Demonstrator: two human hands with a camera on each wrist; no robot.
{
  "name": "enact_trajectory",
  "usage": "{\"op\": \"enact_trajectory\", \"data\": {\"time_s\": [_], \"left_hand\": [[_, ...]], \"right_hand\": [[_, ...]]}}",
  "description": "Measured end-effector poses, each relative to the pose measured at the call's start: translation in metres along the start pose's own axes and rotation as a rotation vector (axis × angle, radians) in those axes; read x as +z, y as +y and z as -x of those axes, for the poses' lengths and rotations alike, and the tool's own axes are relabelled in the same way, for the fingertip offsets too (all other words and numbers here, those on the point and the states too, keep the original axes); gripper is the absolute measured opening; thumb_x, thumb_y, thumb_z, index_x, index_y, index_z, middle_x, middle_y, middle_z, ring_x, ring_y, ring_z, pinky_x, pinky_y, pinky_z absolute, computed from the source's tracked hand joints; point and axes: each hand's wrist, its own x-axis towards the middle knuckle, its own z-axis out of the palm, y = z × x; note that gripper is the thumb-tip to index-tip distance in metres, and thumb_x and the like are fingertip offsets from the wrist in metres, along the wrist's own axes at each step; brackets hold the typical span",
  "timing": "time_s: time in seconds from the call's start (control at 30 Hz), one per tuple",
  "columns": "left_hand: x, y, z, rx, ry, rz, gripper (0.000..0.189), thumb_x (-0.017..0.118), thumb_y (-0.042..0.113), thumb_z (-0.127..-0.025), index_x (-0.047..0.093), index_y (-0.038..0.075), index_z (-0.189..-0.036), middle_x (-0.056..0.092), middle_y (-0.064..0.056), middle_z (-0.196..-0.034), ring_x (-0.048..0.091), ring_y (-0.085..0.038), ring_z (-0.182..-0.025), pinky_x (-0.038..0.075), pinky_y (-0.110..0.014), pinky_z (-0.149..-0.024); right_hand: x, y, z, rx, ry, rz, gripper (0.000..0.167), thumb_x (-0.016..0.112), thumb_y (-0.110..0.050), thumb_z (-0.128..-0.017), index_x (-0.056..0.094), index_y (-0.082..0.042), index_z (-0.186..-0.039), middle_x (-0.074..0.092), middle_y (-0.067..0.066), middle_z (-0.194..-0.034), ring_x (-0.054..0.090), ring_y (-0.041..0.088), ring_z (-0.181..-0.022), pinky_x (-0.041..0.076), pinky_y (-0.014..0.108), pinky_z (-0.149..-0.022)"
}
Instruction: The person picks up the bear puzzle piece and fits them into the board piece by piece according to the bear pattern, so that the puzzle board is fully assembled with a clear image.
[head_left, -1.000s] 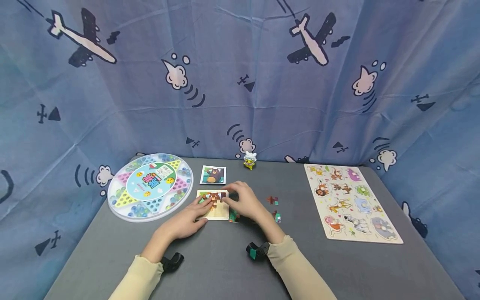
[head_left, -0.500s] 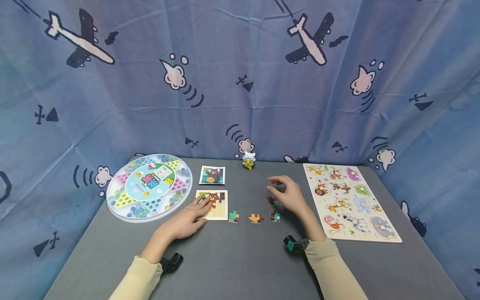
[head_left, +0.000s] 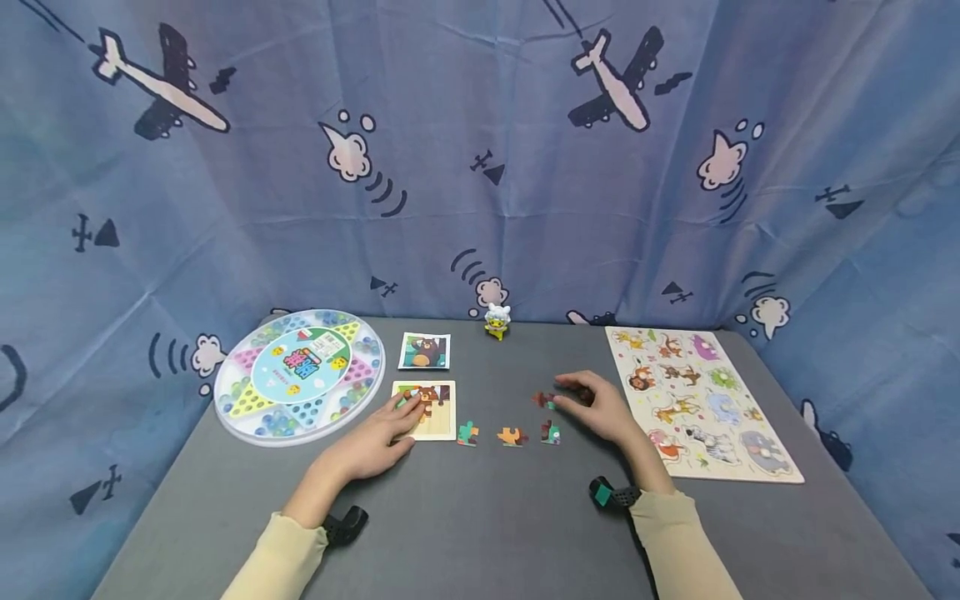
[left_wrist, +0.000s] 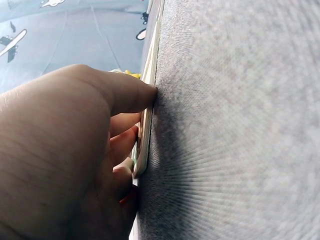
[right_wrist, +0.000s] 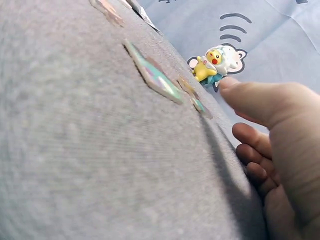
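Note:
My left hand rests on the left side of a small wooden jigsaw board, fingers over its face and thumb against the near edge. Bear pieces fill the board's top; bare wood shows at lower right, and my fingers hide part of the left. My right hand hovers low over the table, thumb and fingers apart, holding nothing. Just left of its fingertips lies a brown-and-green jigsaw piece. Nearer me are a teal-and-brown piece, an orange piece and a green piece beside the board.
Behind the board lies a bear picture card. A round marble game board sits at left, and a wooden animal puzzle at right, close to my right hand. A yellow-and-white figurine stands at the back before the curtain.
My right hand has left the board's upper right corner, swung right and come down beside the brown-and-green jigsaw piece. My left hand stays on the board.

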Motion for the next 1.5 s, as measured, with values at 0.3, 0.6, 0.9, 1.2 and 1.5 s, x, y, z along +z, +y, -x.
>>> {"op": "enact_trajectory", "data": {"time_s": [0.3,0.6,0.9,1.2,1.5], "left_hand": [[0.0038,-0.0015,0.0005,0.006,-0.003,0.002,0.058,0.053,0.019,-0.111,0.037,0.002,-0.164,0.024,-0.015,-0.175,0.008,-0.043,-0.163,0.019,-0.062,-0.13],[-0.0021,0.0012,-0.0004,-0.006,-0.005,-0.001,0.057,0.052,0.019,-0.111,0.037,0.003,-0.164,0.023,-0.015,-0.175,0.007,-0.042,-0.163,0.018,-0.062,-0.13],[-0.002,0.0013,-0.0005,-0.012,-0.007,-0.007,0.057,0.052,0.019,-0.111,0.037,0.003,-0.164,0.023,-0.015,-0.175,0.009,-0.043,-0.163,0.018,-0.062,-0.13],[-0.0014,-0.0001,0.0,-0.013,-0.003,0.006,0.058,0.053,0.019,-0.111,0.036,0.003,-0.164,0.023,-0.015,-0.175,0.009,-0.043,-0.163,0.018,-0.062,-0.13],[-0.0015,-0.0003,0.0002,-0.004,0.005,0.009,0.058,0.053,0.019,-0.111,0.037,0.003,-0.164,0.024,-0.015,-0.175,0.01,-0.043,-0.163,0.018,-0.062,-0.13]], "right_hand": [[0.0015,-0.003,0.003,-0.096,-0.063,0.153,0.033,0.085,-0.017,-0.091,0.078,-0.008,-0.122,0.07,0.012,-0.121,0.065,0.032,-0.112,0.056,0.05,-0.09],[0.0019,-0.0068,0.0,-0.102,-0.065,0.176,0.027,0.085,-0.014,-0.091,0.08,-0.008,-0.117,0.068,0.014,-0.119,0.061,0.038,-0.115,0.051,0.06,-0.097],[0.003,-0.0072,-0.0006,-0.111,-0.065,0.185,0.025,0.085,-0.014,-0.092,0.081,-0.008,-0.116,0.068,0.015,-0.12,0.06,0.039,-0.115,0.05,0.061,-0.099],[0.0038,-0.0069,-0.0011,-0.128,-0.07,0.183,0.024,0.083,-0.013,-0.093,0.08,-0.007,-0.115,0.07,0.014,-0.119,0.061,0.039,-0.116,0.05,0.061,-0.1],[0.0045,-0.0082,-0.0002,-0.095,-0.078,0.178,0.022,0.082,-0.013,-0.094,0.079,-0.008,-0.115,0.07,0.014,-0.12,0.061,0.039,-0.118,0.05,0.061,-0.102]]}}
